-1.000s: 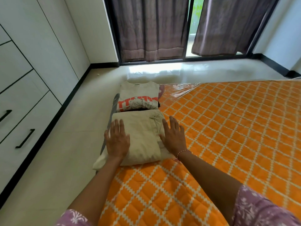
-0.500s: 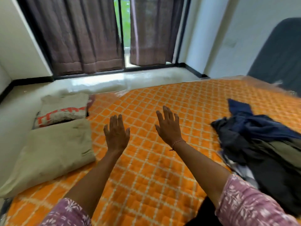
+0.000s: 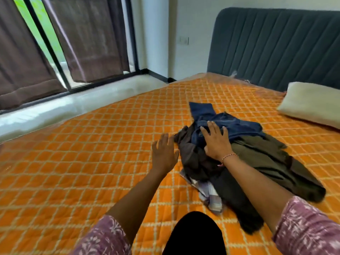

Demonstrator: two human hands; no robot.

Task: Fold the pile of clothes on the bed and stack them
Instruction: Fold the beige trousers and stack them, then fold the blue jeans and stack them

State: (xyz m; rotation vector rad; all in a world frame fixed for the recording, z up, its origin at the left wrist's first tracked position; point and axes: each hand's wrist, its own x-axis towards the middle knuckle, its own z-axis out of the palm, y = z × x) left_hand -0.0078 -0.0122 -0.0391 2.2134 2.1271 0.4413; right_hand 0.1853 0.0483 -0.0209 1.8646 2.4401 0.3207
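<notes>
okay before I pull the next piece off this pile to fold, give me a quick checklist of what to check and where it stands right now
1. Right hand on the blue garment atop the pile: ok.
2. Firm grip on it: not ok, fingers lie spread.
3. Left hand free to help: ok, open beside the pile.
4. Bare orange bedspread for folding: ok.
5. Blue garment free of the others: cannot tell.

Rumpled pile of clothes (image 3: 239, 159), navy, olive, brown, unfolded, mid-bed (image 3: 92, 162)
</notes>
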